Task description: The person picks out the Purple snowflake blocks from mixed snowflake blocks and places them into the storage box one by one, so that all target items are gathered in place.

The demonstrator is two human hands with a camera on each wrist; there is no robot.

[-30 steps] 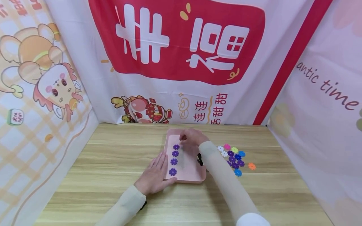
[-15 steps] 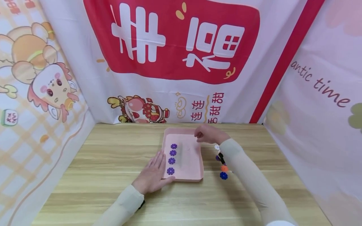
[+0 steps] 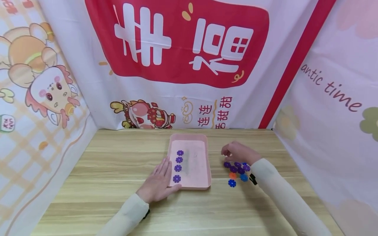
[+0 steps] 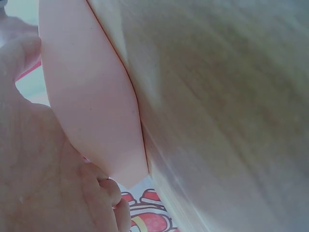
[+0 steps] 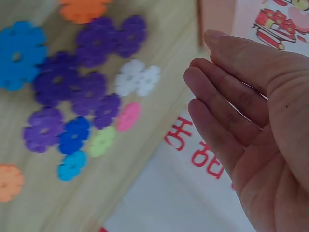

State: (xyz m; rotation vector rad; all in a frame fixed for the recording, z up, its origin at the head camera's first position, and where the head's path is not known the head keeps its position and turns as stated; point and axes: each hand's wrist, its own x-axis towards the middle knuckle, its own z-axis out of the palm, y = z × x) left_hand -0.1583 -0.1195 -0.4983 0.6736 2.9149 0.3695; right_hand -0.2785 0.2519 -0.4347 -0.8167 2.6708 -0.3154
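A pink tray (image 3: 195, 164) lies on the table with several purple snowflake discs (image 3: 178, 168) in a column along its left side. My left hand (image 3: 156, 183) rests at the tray's near left corner, fingers straight along the side wall and thumb by the front edge. To the right of the tray, my right hand (image 3: 239, 152) hovers over the far side of a loose pile of discs (image 3: 233, 169). Its fingers are loosely bent with nothing between them in the right wrist view. White discs (image 5: 137, 78), a pink disc (image 5: 128, 117) and a yellow-green disc (image 5: 102, 141) lie in that pile.
An orange disc (image 3: 232, 176) and a dark blue disc (image 3: 232, 183) lie at the pile's near side. Printed cloth (image 3: 141, 82) hangs along the table's back edge, and more cloth stands at both sides. The wooden table (image 3: 118, 150) extends around the tray.
My right hand has moved from over the tray's far end rightward to the pile. An orange disc and a dark blue disc now lie nearer the tray. My left hand has stayed at the tray.
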